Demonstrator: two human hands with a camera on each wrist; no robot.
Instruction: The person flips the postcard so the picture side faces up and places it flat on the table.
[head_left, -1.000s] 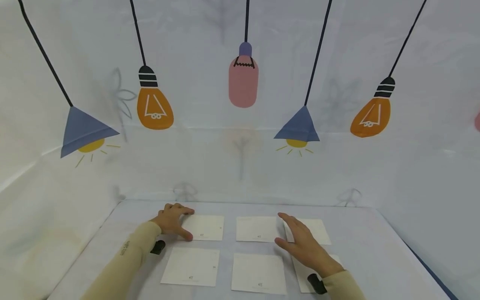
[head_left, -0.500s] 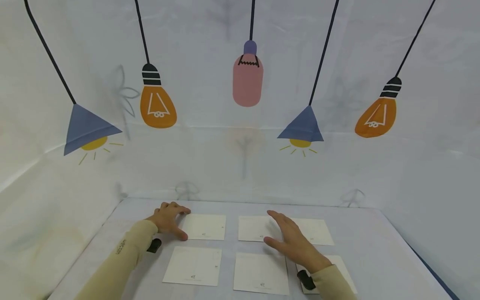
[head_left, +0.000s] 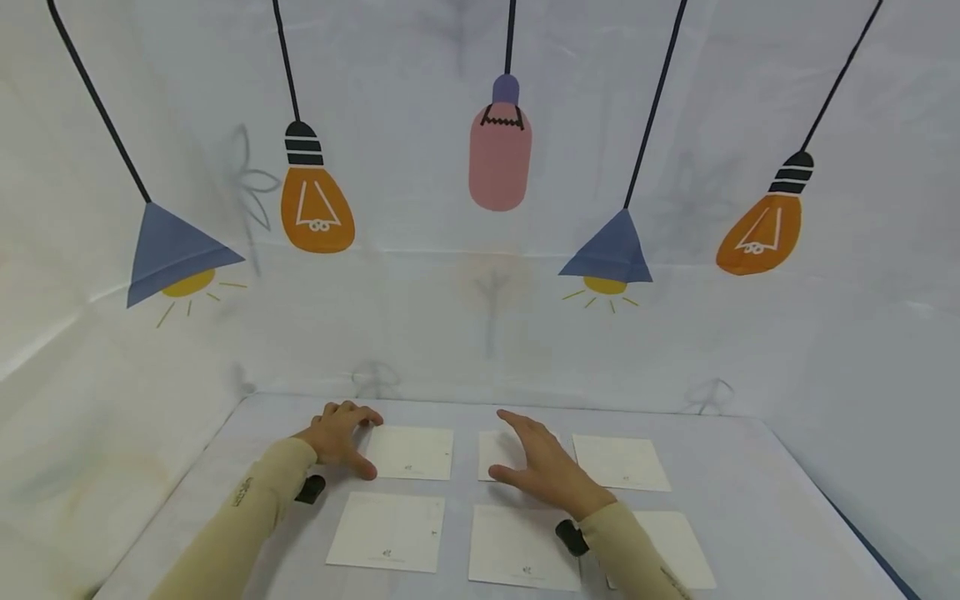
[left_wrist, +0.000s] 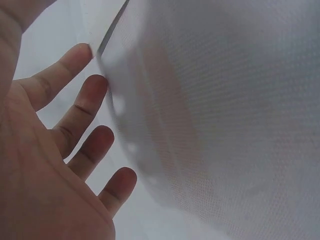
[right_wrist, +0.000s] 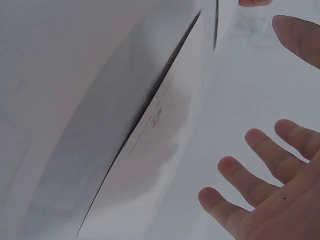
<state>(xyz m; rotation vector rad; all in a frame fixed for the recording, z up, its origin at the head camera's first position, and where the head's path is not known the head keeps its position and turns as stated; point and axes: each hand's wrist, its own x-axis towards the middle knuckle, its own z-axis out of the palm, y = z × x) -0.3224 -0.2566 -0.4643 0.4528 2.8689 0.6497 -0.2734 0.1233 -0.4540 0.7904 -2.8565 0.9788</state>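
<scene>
My left hand (head_left: pixel 341 437) is at the left edge of the back-left white card (head_left: pixel 412 454), thumb and fingers spread. In the left wrist view, its fingertips (left_wrist: pixel 95 90) are beside a card corner. Fingers apart and holding nothing, my right hand (head_left: pixel 551 467) is over the back-middle card (head_left: pixel 491 454) and hides much of it. In the right wrist view, a card (right_wrist: pixel 160 135) with a small printed mark lies to the left of the right-hand fingers (right_wrist: pixel 235 172). The back-right card (head_left: pixel 621 462) is uncovered beyond the right hand.
A front row holds a left card (head_left: pixel 386 532), a middle card (head_left: pixel 521 546) and a right card (head_left: pixel 675 550), partly behind the right sleeve (head_left: pixel 633 546). The white table (head_left: pixel 757 500) ends at a white cloth wall (head_left: pixel 420 317) printed with lamps.
My right hand has moved left, from beside the back-right card to over the back-middle one, uncovering the back-right card. The left hand shifted slightly left, then stayed nearly still.
</scene>
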